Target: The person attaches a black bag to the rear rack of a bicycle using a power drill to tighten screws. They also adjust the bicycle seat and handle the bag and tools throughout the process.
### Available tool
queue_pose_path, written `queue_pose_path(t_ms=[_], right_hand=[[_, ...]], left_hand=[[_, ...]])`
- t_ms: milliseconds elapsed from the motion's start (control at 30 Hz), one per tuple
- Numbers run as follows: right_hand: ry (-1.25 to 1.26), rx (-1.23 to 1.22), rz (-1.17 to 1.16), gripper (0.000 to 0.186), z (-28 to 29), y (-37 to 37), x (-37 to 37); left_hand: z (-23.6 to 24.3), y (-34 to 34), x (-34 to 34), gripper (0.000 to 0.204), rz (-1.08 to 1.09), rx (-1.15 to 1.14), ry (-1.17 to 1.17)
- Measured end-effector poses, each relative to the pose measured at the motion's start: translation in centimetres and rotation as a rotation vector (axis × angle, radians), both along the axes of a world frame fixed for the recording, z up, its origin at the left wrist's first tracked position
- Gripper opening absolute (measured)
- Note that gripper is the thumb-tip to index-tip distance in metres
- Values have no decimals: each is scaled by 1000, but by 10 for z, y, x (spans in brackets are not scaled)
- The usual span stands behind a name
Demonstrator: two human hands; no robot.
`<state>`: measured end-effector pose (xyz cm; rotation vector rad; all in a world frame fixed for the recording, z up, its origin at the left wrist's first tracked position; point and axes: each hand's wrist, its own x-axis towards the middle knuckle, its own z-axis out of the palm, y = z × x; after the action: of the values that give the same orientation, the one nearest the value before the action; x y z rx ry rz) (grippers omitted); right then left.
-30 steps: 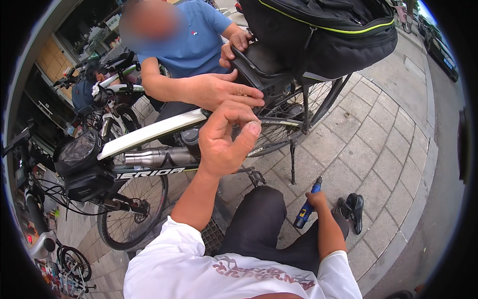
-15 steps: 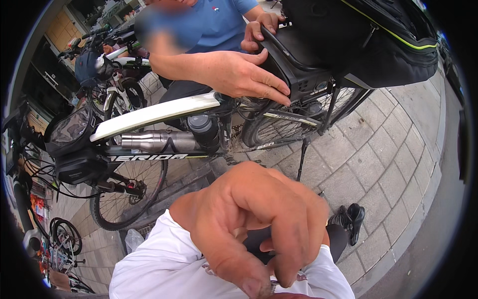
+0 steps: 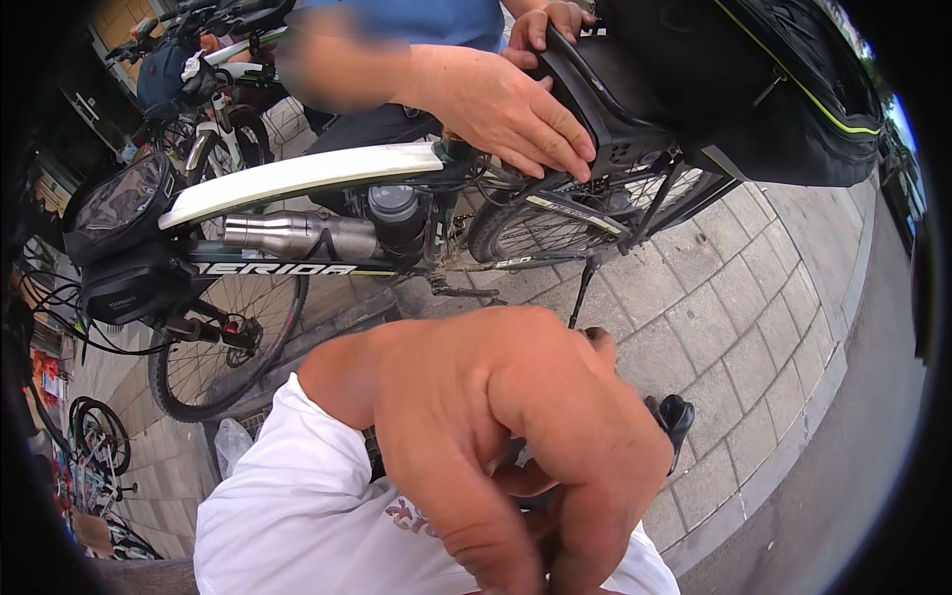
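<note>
My left hand is large in the lower middle, close to the camera over my white shirt, fingers curled and pinched; what lies between its fingertips is hidden and blurred. My right hand is almost wholly hidden behind it, so its grip cannot be made out. Beyond them stands a bicycle with a white-topped frame, a steel bottle and a black handlebar bag. The other person's hands rest on a black rack case beside a large black pannier bag.
A person in blue is across the bicycle. More bicycles stand at upper left and lower left. Paved sidewalk runs to a road at the right. Black shoes lie behind my hands.
My left hand has come down from beside the bicycle toward the camera and turned, now hiding my right hand and the blue tool it held earlier. The view has shifted, so the bicycle sits higher.
</note>
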<state>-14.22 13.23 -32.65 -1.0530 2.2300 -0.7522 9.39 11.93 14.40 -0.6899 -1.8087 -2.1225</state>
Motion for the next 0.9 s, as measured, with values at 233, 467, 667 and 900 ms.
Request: queue_pose_path(t_ms=[233, 467, 667, 900], right_hand=[[-188, -506, -17, 36, 176, -47, 27], [-369, -806, -27, 31, 268, -47, 57], [-80, -1129, 4, 23, 345, -49, 94], [291, -1159, -19, 14, 349, -62, 94]], left_hand=[[-4, 35, -2, 25, 124, 266, 155], [3, 26, 12, 23, 170, 203, 119], [0, -58, 5, 21, 1419, -1054, 277], [32, -122, -17, 20, 1515, -1460, -75]])
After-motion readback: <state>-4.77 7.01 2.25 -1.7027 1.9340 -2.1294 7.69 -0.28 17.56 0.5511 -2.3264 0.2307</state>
